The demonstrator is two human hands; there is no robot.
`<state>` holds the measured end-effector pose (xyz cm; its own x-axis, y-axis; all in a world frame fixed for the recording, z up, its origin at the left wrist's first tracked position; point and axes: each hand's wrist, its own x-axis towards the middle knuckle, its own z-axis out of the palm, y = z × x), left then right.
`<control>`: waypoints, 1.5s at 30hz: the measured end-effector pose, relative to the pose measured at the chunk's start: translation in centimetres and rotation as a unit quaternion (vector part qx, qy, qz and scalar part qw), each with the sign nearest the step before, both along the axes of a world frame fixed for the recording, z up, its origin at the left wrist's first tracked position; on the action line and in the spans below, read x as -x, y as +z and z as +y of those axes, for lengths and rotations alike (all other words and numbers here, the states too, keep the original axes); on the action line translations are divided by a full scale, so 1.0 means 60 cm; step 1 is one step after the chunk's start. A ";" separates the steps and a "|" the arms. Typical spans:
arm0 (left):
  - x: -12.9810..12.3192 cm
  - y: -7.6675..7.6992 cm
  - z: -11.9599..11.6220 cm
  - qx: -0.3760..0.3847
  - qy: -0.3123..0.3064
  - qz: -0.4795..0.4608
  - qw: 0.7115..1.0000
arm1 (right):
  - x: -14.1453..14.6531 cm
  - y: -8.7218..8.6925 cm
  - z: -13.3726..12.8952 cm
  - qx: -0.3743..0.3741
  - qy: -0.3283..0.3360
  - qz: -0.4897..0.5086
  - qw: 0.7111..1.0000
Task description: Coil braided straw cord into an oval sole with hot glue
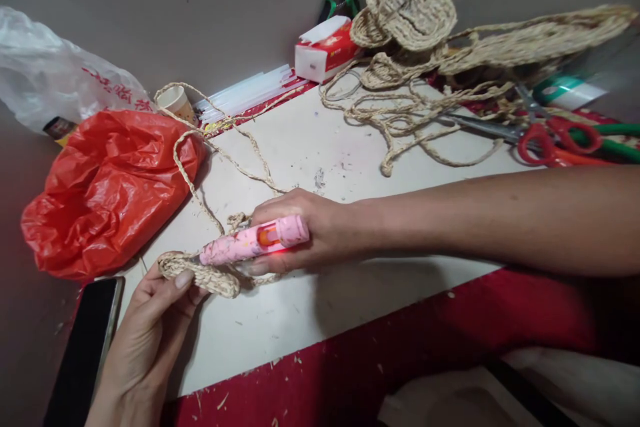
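Note:
My left hand point(165, 307) pinches a small oval coil of braided straw cord point(213, 280), its thumb pressed on the top face. In my right hand point(320, 227) is a pink hot glue gun point(240, 245), with an orange-red glow showing at its side. The dark nozzle points left and meets the upper edge of the coil; whether glue is coming out I cannot tell. A loose braided cord point(253, 140) runs from near the coil up over the white board point(280, 333) and loops to the back left.
A red plastic bag point(115, 193) and a black phone point(85, 347) lie at left. White glue sticks point(250, 93), a paper cup point(176, 103) and a red-and-white box point(325, 50) line the back. Woven straw pieces point(413, 0), tangled cord and red-handled scissors point(535, 143) sit at right.

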<state>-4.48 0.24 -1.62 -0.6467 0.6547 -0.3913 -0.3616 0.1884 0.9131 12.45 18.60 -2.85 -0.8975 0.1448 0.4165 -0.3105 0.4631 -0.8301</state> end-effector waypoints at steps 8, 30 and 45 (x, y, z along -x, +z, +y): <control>-0.008 0.004 0.000 0.000 -0.005 -0.002 1.000 | 0.001 -0.006 -0.002 -0.022 -0.016 0.030 0.999; -0.014 0.004 0.007 0.001 -0.034 -0.021 0.999 | 0.001 -0.007 -0.004 -0.068 -0.041 0.077 0.994; -0.013 0.008 0.011 -0.019 -0.035 -0.034 0.999 | 0.002 -0.009 -0.004 -0.050 -0.041 0.056 0.996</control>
